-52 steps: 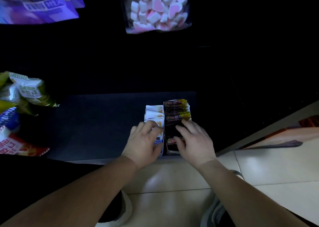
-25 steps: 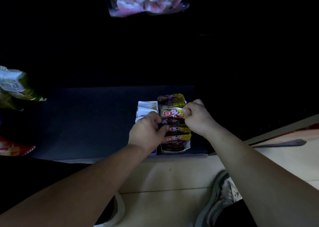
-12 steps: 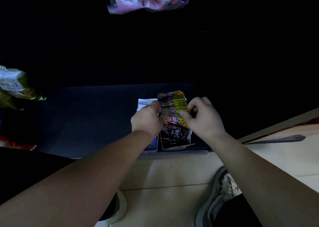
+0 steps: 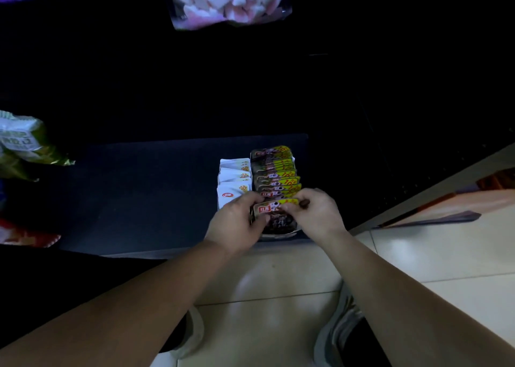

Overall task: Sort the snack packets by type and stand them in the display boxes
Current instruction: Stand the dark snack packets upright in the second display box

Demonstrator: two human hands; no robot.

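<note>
Grip shifts from mid-row to the 6 o'clock end of the display box [image 4: 278, 236]: left hand [image 4: 237, 223] and right hand [image 4: 319, 213] pinch 1 dark packet [image 4: 276, 216] upright, so the row is probably near complete.

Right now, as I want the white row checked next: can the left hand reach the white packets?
Probably yes: the white packets stand uncovered beside the left hand, though it must release the dark packet it pinches.

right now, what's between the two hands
The front dark snack packet with the yellow strip: the left hand grips its left edge, the right hand its right, at the near end of the dark row. The head view shows it.
</note>
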